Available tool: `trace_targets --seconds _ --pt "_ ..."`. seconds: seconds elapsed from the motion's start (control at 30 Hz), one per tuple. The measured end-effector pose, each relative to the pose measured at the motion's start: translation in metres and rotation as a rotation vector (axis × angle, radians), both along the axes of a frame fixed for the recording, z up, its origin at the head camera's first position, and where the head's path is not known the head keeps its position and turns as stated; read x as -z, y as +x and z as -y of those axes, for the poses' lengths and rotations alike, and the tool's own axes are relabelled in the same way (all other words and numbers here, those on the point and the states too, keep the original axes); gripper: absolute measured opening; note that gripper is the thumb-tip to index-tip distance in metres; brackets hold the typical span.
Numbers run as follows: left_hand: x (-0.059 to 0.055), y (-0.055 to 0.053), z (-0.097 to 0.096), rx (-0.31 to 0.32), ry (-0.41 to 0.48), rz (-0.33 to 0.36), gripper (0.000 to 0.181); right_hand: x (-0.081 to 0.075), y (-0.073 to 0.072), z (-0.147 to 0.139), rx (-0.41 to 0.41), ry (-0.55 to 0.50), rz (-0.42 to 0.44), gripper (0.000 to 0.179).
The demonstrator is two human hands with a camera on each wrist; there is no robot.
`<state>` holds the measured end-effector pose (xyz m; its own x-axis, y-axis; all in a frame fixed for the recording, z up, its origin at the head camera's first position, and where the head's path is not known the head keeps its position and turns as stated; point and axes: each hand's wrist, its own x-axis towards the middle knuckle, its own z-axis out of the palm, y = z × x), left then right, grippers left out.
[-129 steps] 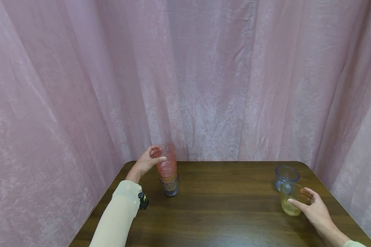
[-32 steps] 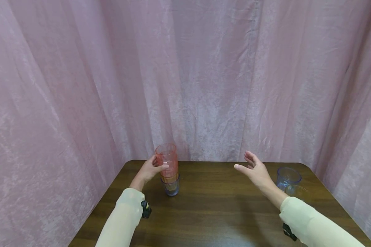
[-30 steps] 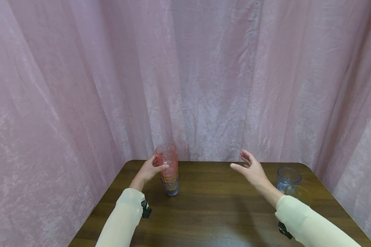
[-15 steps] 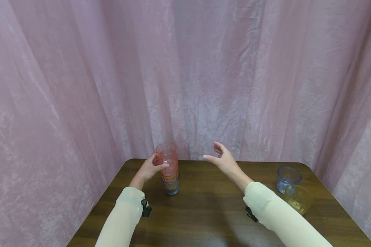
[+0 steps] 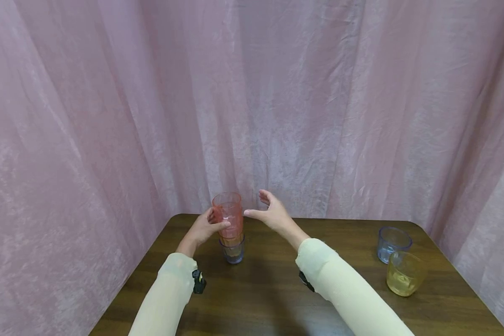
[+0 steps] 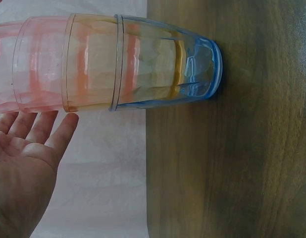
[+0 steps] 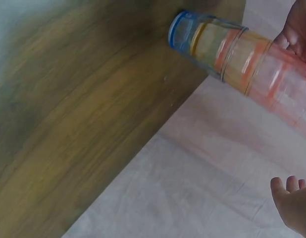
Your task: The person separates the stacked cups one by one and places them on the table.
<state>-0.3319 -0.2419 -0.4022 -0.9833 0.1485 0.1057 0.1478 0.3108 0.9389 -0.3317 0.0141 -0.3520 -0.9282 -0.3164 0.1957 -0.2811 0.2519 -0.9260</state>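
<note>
1. Dark wood-grain desk (image 5: 348, 240) with rounded far corners and a bit of shine toward the front. Pink curtain (image 5: 294, 93) hangs in folds behind it and down both sides (kinda velvety looking).
2. The cup stack (image 5: 234, 230) stands upright on the left of the desk, blue at the bottom, then orange, then red.
3. Left hand (image 5: 201, 229) grips the red part; right hand (image 5: 273, 215) is free, fingers relaxed, just beside it.
4. Blue cup (image 5: 394, 245) and yellow cup (image 5: 404, 276) sit way over right.

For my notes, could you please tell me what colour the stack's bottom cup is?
The bottom cup is blue, clearest in the left wrist view.
</note>
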Motion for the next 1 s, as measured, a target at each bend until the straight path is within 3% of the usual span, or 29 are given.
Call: trace_targets --seconds 0.1,0.37,1.0 --pt "-0.01 0.009 -0.002 0.009 -0.015 0.001 0.072 0.003 -0.002 0.011 0.004 0.009 0.003 0.09" --pt "0.016 -0.011 0.005 -0.016 -0.028 -0.012 0.078 0.008 -0.011 0.032 0.018 0.029 0.002 0.092" --pt "0.016 -0.012 0.004 -0.016 -0.036 -0.025 0.067 0.007 -0.021 0.068 0.022 0.096 -0.012 0.093"
